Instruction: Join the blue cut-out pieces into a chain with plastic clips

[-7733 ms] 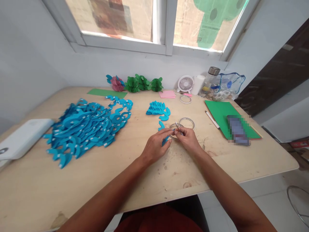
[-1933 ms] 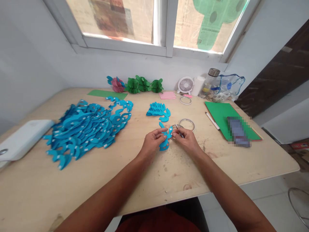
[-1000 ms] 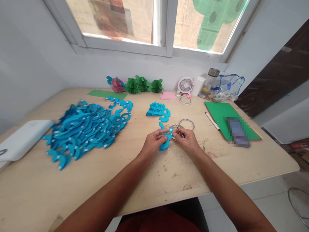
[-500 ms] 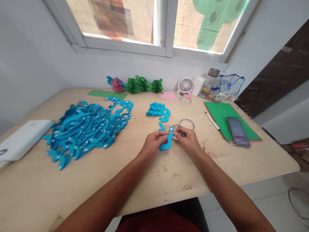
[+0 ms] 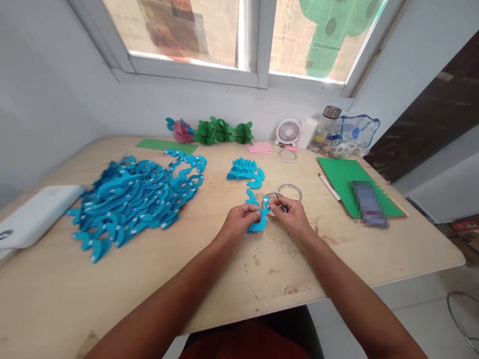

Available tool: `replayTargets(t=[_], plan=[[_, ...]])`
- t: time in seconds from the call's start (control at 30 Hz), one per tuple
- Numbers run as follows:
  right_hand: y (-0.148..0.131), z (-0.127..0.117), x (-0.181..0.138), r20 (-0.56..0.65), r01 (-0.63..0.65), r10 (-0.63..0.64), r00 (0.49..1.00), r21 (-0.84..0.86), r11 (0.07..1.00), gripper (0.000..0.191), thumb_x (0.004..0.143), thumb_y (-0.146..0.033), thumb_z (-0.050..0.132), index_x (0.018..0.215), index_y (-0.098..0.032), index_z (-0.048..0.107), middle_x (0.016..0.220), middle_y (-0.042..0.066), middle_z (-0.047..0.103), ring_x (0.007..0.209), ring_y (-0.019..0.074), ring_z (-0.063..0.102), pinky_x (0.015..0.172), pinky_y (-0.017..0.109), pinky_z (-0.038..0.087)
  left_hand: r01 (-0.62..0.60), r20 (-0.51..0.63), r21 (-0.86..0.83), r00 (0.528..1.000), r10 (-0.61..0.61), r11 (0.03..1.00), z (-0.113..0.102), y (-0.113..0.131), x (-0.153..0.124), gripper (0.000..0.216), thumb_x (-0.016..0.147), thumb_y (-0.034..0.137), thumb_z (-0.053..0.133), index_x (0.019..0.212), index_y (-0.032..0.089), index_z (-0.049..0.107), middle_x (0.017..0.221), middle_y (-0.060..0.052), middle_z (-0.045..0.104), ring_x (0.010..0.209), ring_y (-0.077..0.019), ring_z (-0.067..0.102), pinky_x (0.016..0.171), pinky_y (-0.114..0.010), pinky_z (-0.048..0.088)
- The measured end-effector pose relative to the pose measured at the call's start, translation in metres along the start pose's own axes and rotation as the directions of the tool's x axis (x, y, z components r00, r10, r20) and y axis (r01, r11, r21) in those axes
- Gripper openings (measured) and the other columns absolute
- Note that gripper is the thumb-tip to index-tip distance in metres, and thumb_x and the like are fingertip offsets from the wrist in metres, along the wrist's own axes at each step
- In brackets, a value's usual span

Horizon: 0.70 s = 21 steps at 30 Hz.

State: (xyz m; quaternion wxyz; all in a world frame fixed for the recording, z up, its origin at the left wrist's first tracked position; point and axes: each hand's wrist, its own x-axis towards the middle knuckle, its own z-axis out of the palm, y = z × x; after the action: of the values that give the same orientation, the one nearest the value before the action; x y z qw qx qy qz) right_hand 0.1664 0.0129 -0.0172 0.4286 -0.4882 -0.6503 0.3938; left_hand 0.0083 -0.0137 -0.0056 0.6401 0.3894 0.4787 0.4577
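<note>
Between the thumb and fingers of my left hand [image 5: 239,222] is a curved blue paper cutout [image 5: 259,225] with small white squares on it. My right hand [image 5: 294,214] is closed around a slim dark tool [image 5: 280,200] whose exact kind I cannot make out. Its thumb and fingertip also meet the upper end of the cutout, by a white square. Just beyond my fingers lie a stack of blue paper cutouts [image 5: 243,169] and a roll of tape [image 5: 290,192]. Another ring is partly hidden behind my right hand.
On the left spreads a big heap of blue cutouts [image 5: 138,194] beside a white device [image 5: 41,214]. Green paper [image 5: 339,184], a phone [image 5: 370,204] and a pen [image 5: 329,187] lie on the right. Along the wall stand paper flowers [image 5: 220,130], a fan [image 5: 288,132] and a bottle [image 5: 325,129].
My left thumb and fingers have shifted slightly on the blue cutout, toward my right hand. My right hand and the tool have hardly moved.
</note>
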Motion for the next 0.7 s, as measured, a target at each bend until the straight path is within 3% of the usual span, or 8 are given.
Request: replayTargets(t=[0.37,0.7], plan=[[-0.0023,-0.0001,-0.0008,-0.012,0.001,-0.001,1.0,0.004,1.0,0.02,0.074,-0.033,0.057,0.07,-0.015,0.065,0.065,0.0,0.057,0.058,0.0115,0.047,0.055,0.024,0.036,0.057,0.046,0.029,0.997,-0.058,0.998,-0.0009,-0.004,0.0034,0.021,0.057,0.029,0.069,0.069,0.014,0.059,0.053,0.004,0.052,0.045,-0.009,0.046,0.041,-0.021,0.038],[-0.0047,-0.0004,-0.001,-0.007,-0.011,0.011,1.0,-0.007,1.0,0.02,0.074,-0.034,0.057,0.07,-0.015,0.065,0.064,0.0,0.056,0.057,0.0112,0.046,0.054,0.024,0.036,0.02,0.051,0.025,0.998,-0.022,0.999,0.0004,-0.0027,-0.0005,0.016,0.062,0.028,0.066,0.064,0.015,0.057,0.052,0.003,0.053,0.045,-0.0085,0.046,0.042,-0.021,0.039]])
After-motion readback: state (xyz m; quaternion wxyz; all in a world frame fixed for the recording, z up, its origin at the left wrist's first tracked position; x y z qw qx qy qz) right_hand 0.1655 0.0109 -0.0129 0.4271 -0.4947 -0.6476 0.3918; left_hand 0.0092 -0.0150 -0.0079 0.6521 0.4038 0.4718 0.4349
